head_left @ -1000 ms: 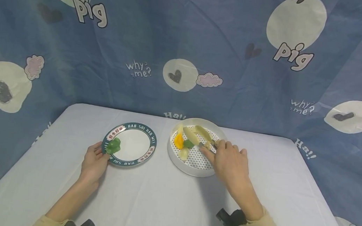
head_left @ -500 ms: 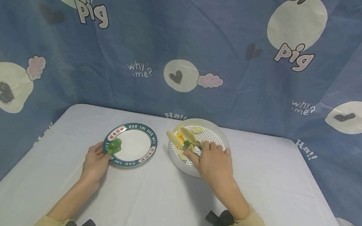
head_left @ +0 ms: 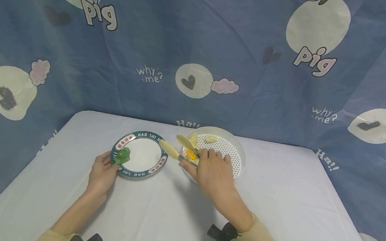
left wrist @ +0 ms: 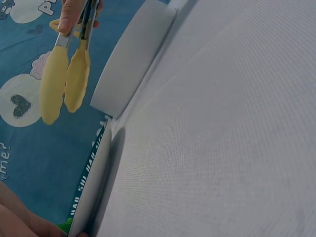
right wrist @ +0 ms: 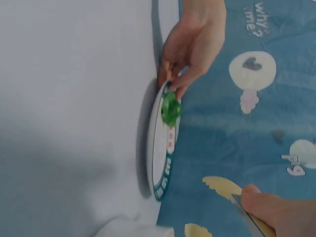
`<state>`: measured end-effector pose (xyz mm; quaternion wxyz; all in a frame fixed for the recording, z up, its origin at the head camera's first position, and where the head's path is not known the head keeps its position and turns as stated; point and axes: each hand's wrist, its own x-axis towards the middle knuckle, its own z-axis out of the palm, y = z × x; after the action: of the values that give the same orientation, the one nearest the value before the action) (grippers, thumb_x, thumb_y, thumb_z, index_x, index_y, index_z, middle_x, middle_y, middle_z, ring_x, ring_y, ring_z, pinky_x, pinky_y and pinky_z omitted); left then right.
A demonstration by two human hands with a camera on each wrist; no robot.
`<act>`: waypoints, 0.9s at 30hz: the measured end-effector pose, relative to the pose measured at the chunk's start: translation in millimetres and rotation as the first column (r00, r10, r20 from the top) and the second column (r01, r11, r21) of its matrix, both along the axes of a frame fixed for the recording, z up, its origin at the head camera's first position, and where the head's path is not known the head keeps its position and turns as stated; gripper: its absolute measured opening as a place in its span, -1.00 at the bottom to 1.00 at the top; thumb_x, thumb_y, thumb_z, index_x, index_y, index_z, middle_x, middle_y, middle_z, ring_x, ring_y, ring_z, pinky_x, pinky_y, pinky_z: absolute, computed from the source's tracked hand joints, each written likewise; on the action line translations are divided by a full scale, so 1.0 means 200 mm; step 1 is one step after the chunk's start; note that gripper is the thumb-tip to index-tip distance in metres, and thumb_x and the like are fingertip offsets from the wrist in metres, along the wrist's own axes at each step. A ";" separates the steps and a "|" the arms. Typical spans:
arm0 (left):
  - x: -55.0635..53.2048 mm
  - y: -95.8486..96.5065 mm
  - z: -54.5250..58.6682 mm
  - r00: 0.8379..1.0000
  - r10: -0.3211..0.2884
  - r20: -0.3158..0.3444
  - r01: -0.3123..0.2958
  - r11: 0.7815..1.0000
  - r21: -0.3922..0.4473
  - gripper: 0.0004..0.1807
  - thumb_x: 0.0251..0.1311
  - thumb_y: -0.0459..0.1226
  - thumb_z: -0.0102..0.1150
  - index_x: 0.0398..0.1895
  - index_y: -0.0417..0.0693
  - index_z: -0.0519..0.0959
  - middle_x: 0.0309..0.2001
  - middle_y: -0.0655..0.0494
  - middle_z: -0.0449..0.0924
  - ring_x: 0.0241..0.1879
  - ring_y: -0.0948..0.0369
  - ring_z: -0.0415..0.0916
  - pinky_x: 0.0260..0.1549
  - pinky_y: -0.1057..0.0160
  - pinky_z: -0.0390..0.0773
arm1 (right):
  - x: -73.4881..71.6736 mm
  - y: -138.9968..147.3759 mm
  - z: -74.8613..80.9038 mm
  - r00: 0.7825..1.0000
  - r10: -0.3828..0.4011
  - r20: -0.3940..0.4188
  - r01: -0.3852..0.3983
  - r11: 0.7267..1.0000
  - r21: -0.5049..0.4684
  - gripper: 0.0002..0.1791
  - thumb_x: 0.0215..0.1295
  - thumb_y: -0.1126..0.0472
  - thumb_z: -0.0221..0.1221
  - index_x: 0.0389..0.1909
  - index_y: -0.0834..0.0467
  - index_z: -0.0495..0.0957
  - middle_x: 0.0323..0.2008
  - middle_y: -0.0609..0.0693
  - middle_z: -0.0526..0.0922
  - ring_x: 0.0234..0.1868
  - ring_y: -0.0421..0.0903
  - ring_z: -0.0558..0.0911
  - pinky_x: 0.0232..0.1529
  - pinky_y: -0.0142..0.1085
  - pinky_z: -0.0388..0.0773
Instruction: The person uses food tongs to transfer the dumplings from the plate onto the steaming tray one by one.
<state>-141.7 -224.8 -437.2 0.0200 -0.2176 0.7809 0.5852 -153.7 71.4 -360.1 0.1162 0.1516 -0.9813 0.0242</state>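
Observation:
My left hand grips the near-left rim of a white plate with a dark green lettered border. A glossy, crumpled green piece, like bell pepper, lies at that side of the plate. My right hand holds tongs with pale yellow tips, their arms spread slightly apart. The tips point left, between the plate and a round white basket with a perforated bottom. In the left wrist view, nothing shows between the tong tips. The right wrist view shows their scalloped edges and the plate tilted.
Inside the basket lie an orange-yellow piece and pale yellow pieces, one of them a pale slice at the back. My right hand hides part of the basket. White cloth covers the table; a blue printed curtain hangs behind it.
My right hand has carried the tongs left, from over the basket to the plate's right rim. A pale slice at the basket's back has come into view. The left hand keeps its grip.

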 end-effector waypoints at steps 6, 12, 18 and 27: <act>0.00 0.00 0.00 1.000 0.006 0.003 -0.006 1.000 -0.010 -0.18 0.57 -0.41 -0.24 0.75 -0.31 -0.33 0.68 -0.49 -0.02 0.66 -0.32 0.15 0.66 -0.14 0.36 | 0.01 -0.10 -0.02 0.999 0.041 0.001 -0.041 0.998 0.048 -0.17 0.41 -0.58 0.06 -0.16 0.19 0.62 -0.29 0.06 0.71 -0.21 0.05 0.69 -0.06 0.00 0.67; 0.01 0.00 0.00 1.000 0.013 0.008 -0.013 1.000 -0.015 -0.18 0.57 -0.40 -0.24 0.75 -0.30 -0.33 0.69 -0.48 -0.02 0.66 -0.32 0.14 0.66 -0.15 0.36 | 0.02 -0.22 -0.04 0.996 0.091 0.000 -0.091 0.991 0.099 -0.18 0.40 -0.61 0.02 -0.20 0.14 0.61 -0.25 0.04 0.77 -0.16 0.05 0.70 -0.04 -0.08 0.63; 0.01 0.00 0.00 1.000 0.016 0.008 -0.016 1.000 -0.010 -0.18 0.58 -0.40 -0.23 0.76 -0.29 -0.32 0.69 -0.47 -0.03 0.66 -0.32 0.13 0.67 -0.15 0.34 | 0.03 -0.31 -0.05 0.990 0.124 0.069 -0.132 0.983 0.128 -0.13 0.45 -0.62 -0.08 -0.07 0.14 0.63 -0.17 0.02 0.78 -0.06 0.03 0.77 0.09 -0.06 0.68; 0.01 0.01 0.01 1.000 0.024 0.006 -0.024 1.000 -0.005 -0.16 0.57 -0.40 -0.18 0.76 -0.28 -0.30 0.69 -0.46 0.00 0.65 -0.31 0.17 0.66 -0.14 0.38 | 0.03 -0.41 -0.08 0.987 0.144 0.071 -0.152 0.981 0.121 -0.12 0.47 -0.60 -0.10 -0.02 0.16 0.65 -0.28 0.01 0.68 -0.14 0.01 0.72 0.04 -0.11 0.69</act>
<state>-139.9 -223.4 -435.8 0.0149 -0.2289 0.7796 0.5827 -148.0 -10.8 -376.7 0.0737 0.2304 -0.9700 -0.0244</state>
